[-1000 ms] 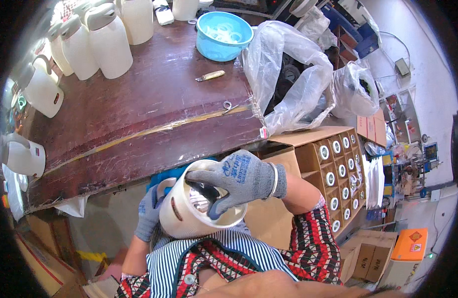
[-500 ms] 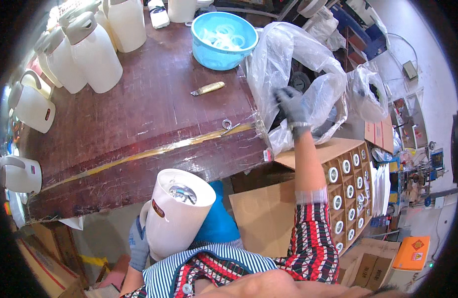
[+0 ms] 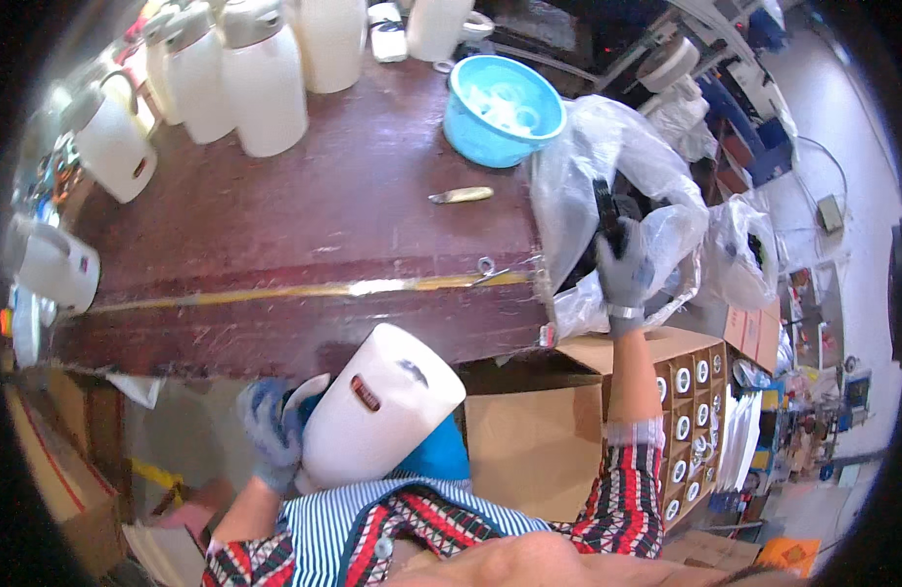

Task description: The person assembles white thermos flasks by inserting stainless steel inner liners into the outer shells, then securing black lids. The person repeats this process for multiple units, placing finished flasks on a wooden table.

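Left grip curled round the handle side of a white jug, low and close to my body; fingers bent in, though blur hides exactly how they wrap. Jug's body lies just right of that grip, tilted, rim up and away to the right. I can't see well inside it; only a grey patch shows near the rim. Blue cloth just beyond the jug's lower right side.

Handling, my judgement: keep the left grip firm at the handle so the jug doesn't roll or tip while my other arm is stretched out. Bring the right side up edge-first, clear of the loose film, so nothing snags or drops.

Right grip, far up and right of the left one: thumb and fingers closed on a black piece, thin, seen nearly edge-on. Opening no wider than that thickness, as far as I can tell. Piece stands just above my fingertips, within the mouth of a clear plastic bag whose folds surround the grip.

Divided carton below and right of the right grip. Left of it, across the surface: metal ring, then knife. Beyond these, a blue basin of pale rings. Farthest, up and left: more white jugs, upright.
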Available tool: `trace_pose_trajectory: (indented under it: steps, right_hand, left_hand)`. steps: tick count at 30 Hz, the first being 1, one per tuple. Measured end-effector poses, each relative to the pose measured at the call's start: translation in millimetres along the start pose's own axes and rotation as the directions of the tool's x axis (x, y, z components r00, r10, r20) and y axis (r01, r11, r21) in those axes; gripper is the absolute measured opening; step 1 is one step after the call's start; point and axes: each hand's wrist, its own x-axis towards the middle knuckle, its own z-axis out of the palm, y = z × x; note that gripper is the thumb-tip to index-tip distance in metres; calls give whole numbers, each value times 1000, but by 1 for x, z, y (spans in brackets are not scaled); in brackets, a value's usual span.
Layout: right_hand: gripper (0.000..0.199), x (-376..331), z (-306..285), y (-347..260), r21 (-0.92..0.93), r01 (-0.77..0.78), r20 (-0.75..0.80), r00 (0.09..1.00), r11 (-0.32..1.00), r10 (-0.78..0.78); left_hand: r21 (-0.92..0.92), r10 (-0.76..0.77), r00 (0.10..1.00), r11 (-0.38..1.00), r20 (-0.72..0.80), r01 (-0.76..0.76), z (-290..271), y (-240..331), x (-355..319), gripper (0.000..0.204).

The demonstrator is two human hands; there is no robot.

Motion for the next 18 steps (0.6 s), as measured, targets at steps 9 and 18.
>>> trace_pose_trajectory:
  steps: [9,18]
  right_hand:
    - [31,-96,-24,-249,376,801,210,417,466,-885]
    - [49,-45,-20,-289,230,915,232,279,331,-932]
  left_hand:
    - [-909,93,941,-242,327,340,42,34,124,96]
    - [-761,45,932,-565,359,320,-12,64,153,66]
